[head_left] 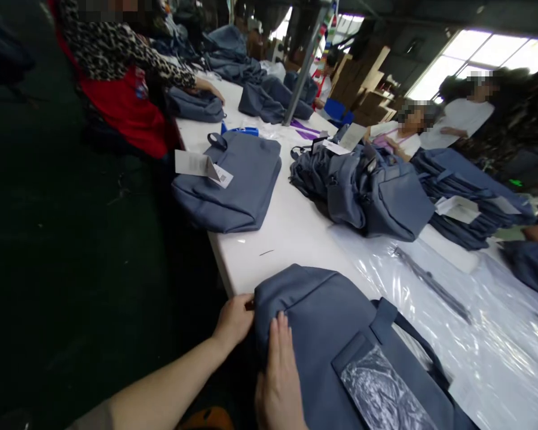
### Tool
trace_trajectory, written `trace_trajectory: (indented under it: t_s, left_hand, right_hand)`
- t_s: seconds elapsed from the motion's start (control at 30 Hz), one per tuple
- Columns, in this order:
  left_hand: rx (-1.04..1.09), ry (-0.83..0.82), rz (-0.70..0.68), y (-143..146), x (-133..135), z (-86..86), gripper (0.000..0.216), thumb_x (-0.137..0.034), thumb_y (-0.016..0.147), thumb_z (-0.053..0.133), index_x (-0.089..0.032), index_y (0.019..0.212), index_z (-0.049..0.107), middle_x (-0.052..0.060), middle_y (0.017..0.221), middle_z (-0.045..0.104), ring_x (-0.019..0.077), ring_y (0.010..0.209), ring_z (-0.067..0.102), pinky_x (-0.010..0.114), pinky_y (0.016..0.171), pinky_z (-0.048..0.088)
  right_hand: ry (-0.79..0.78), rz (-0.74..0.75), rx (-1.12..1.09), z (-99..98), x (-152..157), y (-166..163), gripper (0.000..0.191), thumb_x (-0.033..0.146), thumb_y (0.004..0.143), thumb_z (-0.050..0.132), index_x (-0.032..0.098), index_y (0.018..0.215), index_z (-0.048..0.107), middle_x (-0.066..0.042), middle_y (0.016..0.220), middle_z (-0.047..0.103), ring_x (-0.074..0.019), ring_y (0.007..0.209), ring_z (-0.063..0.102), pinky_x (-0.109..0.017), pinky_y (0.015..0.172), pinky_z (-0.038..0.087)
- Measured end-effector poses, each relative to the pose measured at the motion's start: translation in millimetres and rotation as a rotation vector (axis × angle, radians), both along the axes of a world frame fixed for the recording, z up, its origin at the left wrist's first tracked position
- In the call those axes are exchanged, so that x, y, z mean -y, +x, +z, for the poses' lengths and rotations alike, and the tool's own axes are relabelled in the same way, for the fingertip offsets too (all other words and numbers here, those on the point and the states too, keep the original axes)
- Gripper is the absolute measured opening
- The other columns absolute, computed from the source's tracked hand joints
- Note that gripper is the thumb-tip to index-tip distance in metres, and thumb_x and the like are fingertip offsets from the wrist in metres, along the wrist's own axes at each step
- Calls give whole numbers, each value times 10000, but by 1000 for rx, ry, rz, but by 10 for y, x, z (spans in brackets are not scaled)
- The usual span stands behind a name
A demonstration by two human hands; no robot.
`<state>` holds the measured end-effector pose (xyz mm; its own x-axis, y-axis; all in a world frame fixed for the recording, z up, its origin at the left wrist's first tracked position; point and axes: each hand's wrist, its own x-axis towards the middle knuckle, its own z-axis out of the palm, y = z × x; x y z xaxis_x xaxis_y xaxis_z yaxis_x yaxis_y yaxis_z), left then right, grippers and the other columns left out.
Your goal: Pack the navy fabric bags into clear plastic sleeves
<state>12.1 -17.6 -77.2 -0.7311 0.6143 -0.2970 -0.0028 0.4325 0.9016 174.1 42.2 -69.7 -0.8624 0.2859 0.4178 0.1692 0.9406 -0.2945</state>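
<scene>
A grey-blue fabric bag (327,316) lies at the near edge of the white table (291,233), its straps and a clear plastic sleeve (381,391) facing up. My left hand (234,319) grips the bag's near left corner at the table edge. My right hand (278,376) rests flat on the bag's top, fingers together and pointing away from me.
A stack of the same bags with a paper tag (233,179) lies further along the table. A heap of bags (363,185) sits mid-table, more stacks (470,191) to the right. Clear plastic sheeting (475,334) covers the right side. A person in red (121,77) works at far left; others stand far right.
</scene>
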Motion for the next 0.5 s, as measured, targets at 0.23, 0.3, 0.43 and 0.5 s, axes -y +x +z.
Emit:
trace_trajectory:
  t_s: [0.23, 0.3, 0.43, 0.5]
  left_hand:
    - [-460, 227, -191, -333, 54, -6, 358, -164, 760, 539, -203, 1086, 681, 103, 1276, 549, 238, 1217, 486, 399, 1064, 378]
    - [-588, 324, -527, -552, 14, 30, 337, -151, 820, 473, -233, 1059, 696, 91, 1206, 616, 229, 1215, 491, 432, 1119, 313]
    - [-572, 173, -971, -933, -98, 266, 279, -211, 850, 453, -247, 846, 730, 101, 947, 699, 261, 1078, 562, 450, 1101, 328]
    - [-597, 107, -1037, -944, -165, 530, 307, -221, 856, 430, -245, 865, 736, 95, 1018, 692, 268, 1144, 532, 457, 1118, 302]
  right_hand:
    - [27, 36, -101, -230, 110, 62, 819, -83, 694, 306, 60, 1480, 128, -172, 1571, 114, -315, 1411, 248, -523, 977, 493]
    - [37, 61, -93, -202, 100, 81, 807, -68, 700, 318, 53, 1478, 139, -185, 1565, 127, -320, 1407, 260, -524, 963, 508]
    - [121, 101, 12, -246, 149, 45, 699, 36, 783, 432, 1, 1450, 226, -262, 1486, 306, -365, 1392, 273, -541, 965, 509]
    - [151, 99, 77, -271, 182, 14, 631, 104, 831, 484, -26, 1419, 294, -279, 1430, 394, -381, 1383, 283, -536, 997, 483]
